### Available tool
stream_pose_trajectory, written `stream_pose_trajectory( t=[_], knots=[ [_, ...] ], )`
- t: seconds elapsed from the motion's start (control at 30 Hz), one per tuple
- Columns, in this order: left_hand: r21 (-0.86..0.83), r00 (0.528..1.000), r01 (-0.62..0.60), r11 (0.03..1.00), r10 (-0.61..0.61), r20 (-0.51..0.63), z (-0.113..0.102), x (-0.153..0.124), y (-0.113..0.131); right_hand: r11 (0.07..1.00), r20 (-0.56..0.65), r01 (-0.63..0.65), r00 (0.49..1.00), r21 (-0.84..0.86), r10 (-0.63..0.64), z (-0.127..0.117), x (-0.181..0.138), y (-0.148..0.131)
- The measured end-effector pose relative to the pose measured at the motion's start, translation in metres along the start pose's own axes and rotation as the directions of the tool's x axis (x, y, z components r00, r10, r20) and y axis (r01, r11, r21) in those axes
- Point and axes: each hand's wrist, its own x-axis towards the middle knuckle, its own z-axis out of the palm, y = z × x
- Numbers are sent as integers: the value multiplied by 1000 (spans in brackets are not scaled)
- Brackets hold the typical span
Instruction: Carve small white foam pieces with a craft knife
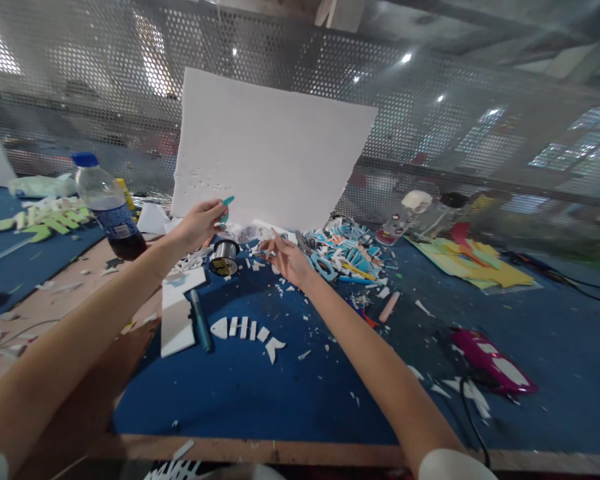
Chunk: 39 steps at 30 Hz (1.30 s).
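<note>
My left hand [200, 223] is raised over the table with its fingers pinched on a small teal foam piece [227, 203]. Just to its right, my right hand [286, 259] hovers low with thumb and fingers pinched together; what it holds is too small to make out. Between the two hands sits a spool of thin wire [225, 255]. Closer to me on the blue mat [280, 393] lies a white foam fish skeleton [247, 331], beside a teal pen-like tool [201, 321]. A big white foam sheet [270, 150] leans upright behind the hands.
A water bottle with dark liquid [107, 207] stands at the left. Blue and white foam scraps [343, 250] pile up right of my right hand. Yellow sheets [473, 263] lie far right; a pink glue gun [493, 363] with a black cord sits near right. Perforated metal screen behind.
</note>
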Motion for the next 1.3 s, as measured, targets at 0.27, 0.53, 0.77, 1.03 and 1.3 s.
stream_pose_trajectory(
  t=[0.27, 0.53, 0.77, 1.03, 1.3],
  knots=[
    [9, 999, -27, 1000, 26, 25, -1, -1, 0, 960, -103, 67, 994, 271, -41, 3, 2, 2],
    [166, 986, -128, 978, 144, -89, -1, 1, -1, 846, -24, 12, 1000, 533, 1, 6, -5, 0],
    [244, 984, -130, 961, 155, -88, 2, 2, -3, 803, -102, -60, 984, 592, 148, 9, -6, -2],
    [494, 940, -323, 807, 335, 68, 0, 1, -8, 953, -287, -116, 937, 280, 199, 17, 1, 8],
    [632, 895, -429, 645, 400, 199, 17, -16, 1, 985, -241, 58, 966, -162, -97, 33, -2, 0]
  ],
)
